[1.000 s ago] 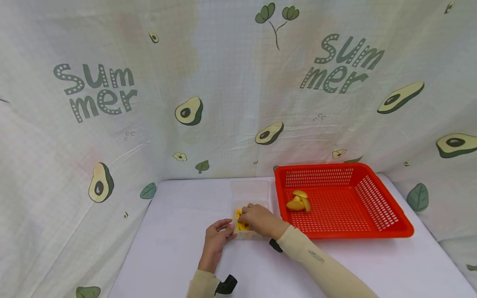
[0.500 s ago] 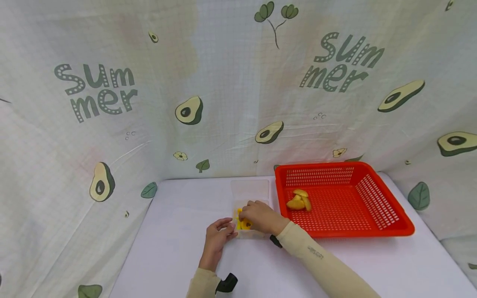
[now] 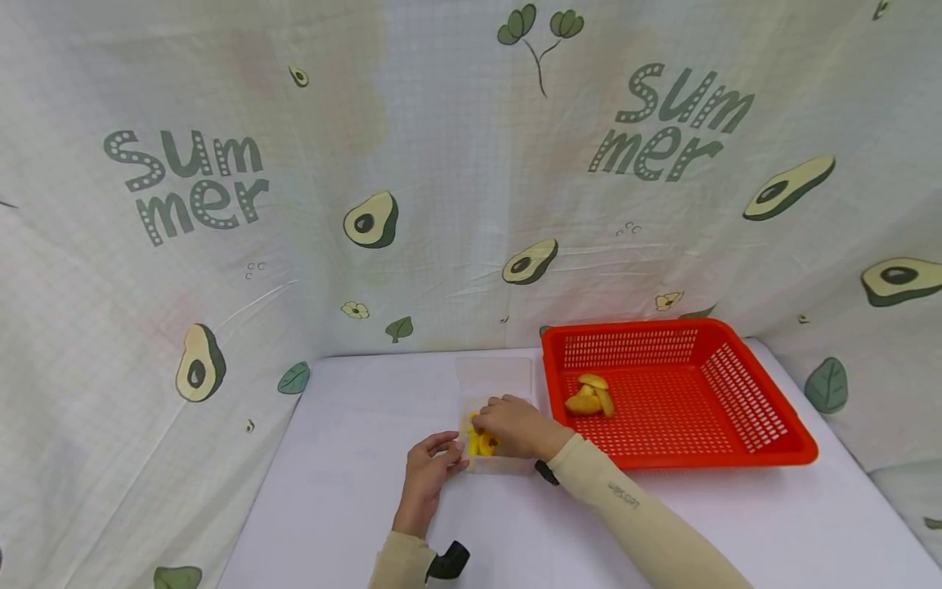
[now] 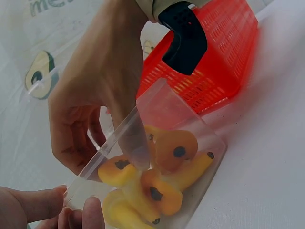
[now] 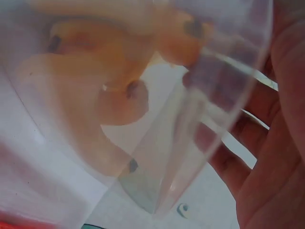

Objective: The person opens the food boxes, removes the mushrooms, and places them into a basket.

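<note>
L hand: fingers bent against clear box, L wall; grip vs. touch, cannot tell. R hand: fingers bent down into box at yellow pcs.; tips part. hidden, grip cannot tell. Red basket, w/ mustard pcs.: R of R fingers.

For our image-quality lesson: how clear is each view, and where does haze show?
Head: brightly lit, printed backdrop sharp; left wrist: dimmer, yellow pieces readable through the clear box, pink cast on the table beside the red basket; right wrist: pieces hazy and soft through plastic.
</note>
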`<state>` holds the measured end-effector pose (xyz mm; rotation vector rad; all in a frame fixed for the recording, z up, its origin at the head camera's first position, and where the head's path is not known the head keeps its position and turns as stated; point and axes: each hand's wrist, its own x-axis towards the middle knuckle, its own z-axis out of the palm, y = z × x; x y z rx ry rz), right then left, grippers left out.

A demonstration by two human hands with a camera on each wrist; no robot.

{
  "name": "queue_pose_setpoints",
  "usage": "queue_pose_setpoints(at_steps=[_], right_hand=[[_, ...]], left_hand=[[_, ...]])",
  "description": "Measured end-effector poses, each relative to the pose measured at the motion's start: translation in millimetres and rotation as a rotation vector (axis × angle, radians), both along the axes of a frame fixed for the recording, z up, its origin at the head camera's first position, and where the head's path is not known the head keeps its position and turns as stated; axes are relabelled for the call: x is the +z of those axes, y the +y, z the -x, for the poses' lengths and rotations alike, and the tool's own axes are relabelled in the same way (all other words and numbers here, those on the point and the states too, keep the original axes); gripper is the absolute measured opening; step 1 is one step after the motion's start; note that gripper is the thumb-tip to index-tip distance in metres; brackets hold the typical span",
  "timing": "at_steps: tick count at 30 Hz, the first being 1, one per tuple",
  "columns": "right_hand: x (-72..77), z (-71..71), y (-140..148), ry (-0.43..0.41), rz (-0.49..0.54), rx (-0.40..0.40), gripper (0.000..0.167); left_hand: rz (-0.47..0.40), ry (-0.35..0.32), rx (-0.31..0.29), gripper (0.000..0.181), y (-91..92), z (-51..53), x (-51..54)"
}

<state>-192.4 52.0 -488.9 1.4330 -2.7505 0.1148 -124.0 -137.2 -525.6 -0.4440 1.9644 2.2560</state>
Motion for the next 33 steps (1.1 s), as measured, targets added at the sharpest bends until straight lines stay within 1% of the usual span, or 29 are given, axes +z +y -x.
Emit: queue_pose_setpoints(at_steps=[4, 7, 11, 13, 17, 21, 24, 29, 33], right_hand=[[1.7, 0.8, 3.3, -0.012, -0.001, 0.008, 0.029], [4.8, 0.9, 6.8, -0.052, 0.018, -0.003, 0.029], [15.0, 1.1, 13.9, -0.091, 0.057, -0.031, 0.031], [22.3, -0.1, 19.0, -0.093, 0.078, -0.039, 0.033], [36.9, -6.4, 30.6, -0.065, 0.134, -0.03, 0.034], [48.8, -14.7, 42.0, -0.003, 0.164, -0.017, 0.035], [54.3, -18.5, 52.5, 0.045, 0.182, -0.018, 0.036], [57.4, -19.4, 72.9, 0.107, 0.211, -0.026, 0.038], [55.9, -18.9, 87.1, 0.163, 0.246, -0.022, 0.038]], left_hand=[[-0.011, 0.0, -0.006, 0.037, 0.1, 0.3, -1.5], [-0.012, 0.001, -0.009, 0.037, 0.7, -0.1, -1.4], [-0.007, 0.004, -0.006, 0.037, 0.8, -0.3, 0.3], [-0.007, 0.008, -0.004, 0.037, 0.6, -0.3, 0.6], [-0.005, 0.01, 0.0, 0.037, 0.1, -0.1, 0.8], [-0.004, 0.009, 0.002, 0.037, 0.1, 0.0, 1.5], [-0.002, 0.005, -0.003, 0.037, -0.5, 0.5, 0.5], [0.003, -0.005, -0.004, 0.036, -0.3, 1.1, 0.0], [0.003, -0.003, 0.003, 0.038, 1.0, 0.1, 0.8]])
